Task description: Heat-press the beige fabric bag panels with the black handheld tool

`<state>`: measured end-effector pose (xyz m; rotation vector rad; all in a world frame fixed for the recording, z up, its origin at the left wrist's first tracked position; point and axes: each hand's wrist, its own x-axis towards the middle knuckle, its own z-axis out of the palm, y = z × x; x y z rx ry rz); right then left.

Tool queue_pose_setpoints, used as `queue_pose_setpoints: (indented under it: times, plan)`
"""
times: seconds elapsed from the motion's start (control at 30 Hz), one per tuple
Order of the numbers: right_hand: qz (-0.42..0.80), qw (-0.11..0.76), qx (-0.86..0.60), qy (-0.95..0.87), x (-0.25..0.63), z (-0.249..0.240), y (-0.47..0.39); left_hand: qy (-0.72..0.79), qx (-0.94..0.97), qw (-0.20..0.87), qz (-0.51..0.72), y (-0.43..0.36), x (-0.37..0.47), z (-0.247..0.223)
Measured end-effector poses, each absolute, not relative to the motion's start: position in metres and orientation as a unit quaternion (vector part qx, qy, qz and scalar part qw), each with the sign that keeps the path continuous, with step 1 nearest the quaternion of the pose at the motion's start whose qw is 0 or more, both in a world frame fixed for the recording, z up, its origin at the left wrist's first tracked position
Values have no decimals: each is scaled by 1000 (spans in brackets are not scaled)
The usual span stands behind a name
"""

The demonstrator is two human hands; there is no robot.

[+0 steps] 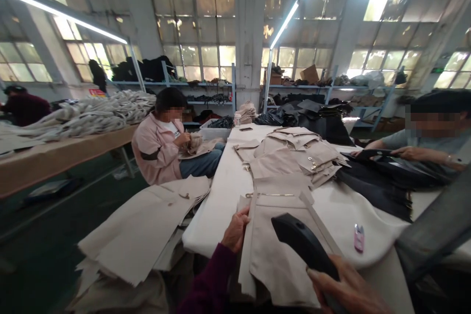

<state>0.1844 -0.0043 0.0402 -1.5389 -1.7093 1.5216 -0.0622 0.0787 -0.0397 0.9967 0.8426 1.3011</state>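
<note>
Clasped by the right hand (349,287) at lower right, a black tool (303,243) is held over a beige fabric panel (283,265) at lower centre, whose left edge is pinched by the left hand (235,231). Beyond, beige pieces (279,152) are piled on the white bench (217,211), with dark cloth (382,184) at right.

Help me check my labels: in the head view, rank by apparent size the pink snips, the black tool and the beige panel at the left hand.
1. Beige panel
2. Black tool, partly cut off by the hand and frame edge
3. Pink snips
</note>
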Motion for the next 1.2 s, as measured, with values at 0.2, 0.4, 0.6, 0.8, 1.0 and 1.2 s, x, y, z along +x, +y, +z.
queue_pose_setpoints:
  times: [0.2,0.4,0.6,0.8,1.0,1.2]
  plan:
    - [569,203,-516,-607,131,47,27,241,324,695,595,63,-71,-45]
    - [564,232,-533,-587,97,58,38,214,269,714,610,61,-78,-53]
    - [553,266,-507,-605,92,74,45,206,234,729,609,62,-81,-57]
    - [568,201,-535,-592,102,49,39,171,245,733,611,65,-86,-56]
    - [559,264,-513,-596,104,42,60,161,263,744,593,65,-85,-60]
    - [567,263,-512,-589,118,58,74,179,265,733,600,64,-84,-59]
